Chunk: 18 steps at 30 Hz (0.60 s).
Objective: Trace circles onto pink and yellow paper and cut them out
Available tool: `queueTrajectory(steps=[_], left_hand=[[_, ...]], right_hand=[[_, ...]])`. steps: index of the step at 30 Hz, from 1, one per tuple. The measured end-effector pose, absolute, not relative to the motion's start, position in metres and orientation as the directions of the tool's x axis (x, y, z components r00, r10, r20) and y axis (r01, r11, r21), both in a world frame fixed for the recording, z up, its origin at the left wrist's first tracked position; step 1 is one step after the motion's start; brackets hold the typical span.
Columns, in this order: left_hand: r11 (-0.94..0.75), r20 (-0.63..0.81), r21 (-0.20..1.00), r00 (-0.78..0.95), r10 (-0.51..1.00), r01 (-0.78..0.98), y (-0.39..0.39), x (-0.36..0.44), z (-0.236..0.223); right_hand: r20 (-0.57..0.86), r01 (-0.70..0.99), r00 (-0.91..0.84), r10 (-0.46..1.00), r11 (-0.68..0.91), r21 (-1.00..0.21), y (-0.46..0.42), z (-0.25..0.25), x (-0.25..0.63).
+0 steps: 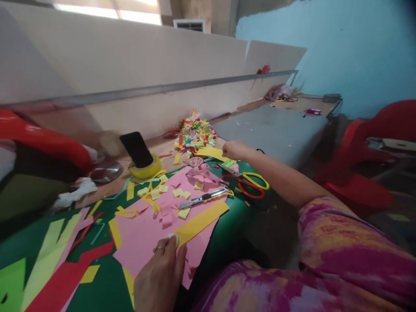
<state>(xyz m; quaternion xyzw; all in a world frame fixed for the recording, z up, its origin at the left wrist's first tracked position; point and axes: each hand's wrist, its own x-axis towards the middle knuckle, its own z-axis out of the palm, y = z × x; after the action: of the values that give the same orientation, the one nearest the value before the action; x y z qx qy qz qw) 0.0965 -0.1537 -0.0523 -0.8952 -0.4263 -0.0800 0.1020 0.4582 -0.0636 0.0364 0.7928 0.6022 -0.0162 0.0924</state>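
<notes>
My left hand [160,268], with a ring on one finger, pinches the near end of a wide yellow paper strip [204,222] over a pink paper sheet [136,242]. Something small and white shows at its fingertips; I cannot make out what it is. Farther off, my right hand [234,150] is closed on another yellow paper piece [209,152]. Between the hands lie a utility knife [204,198], a pink glue gun [203,172] and scissors [250,181] with red and yellow handles. Small pale yellow squares [177,193] are scattered on the pink sheet.
A heap of colourful paper snippets [196,132] stands against the wall. A phone [136,149] leans in a yellow holder [146,169]. Red [61,281] and pale green strips [45,255] cover the green surface [110,286] at left. A red chair [357,173] is at right.
</notes>
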Motion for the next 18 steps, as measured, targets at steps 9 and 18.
queueTrajectory(steps=[9,18], left_hand=[[-0.682,0.166,-0.051,0.679,0.715,0.73,-0.146,0.086,-0.065],[-0.654,0.205,-0.127,0.665,0.718,0.746,-0.148,0.093,-0.068]], right_hand=[[-0.249,0.994,-0.104,0.963,0.09,-0.067,-0.161,0.013,0.401],[-0.029,0.985,0.157,0.987,-0.155,0.07,-0.083,0.027,0.453]])
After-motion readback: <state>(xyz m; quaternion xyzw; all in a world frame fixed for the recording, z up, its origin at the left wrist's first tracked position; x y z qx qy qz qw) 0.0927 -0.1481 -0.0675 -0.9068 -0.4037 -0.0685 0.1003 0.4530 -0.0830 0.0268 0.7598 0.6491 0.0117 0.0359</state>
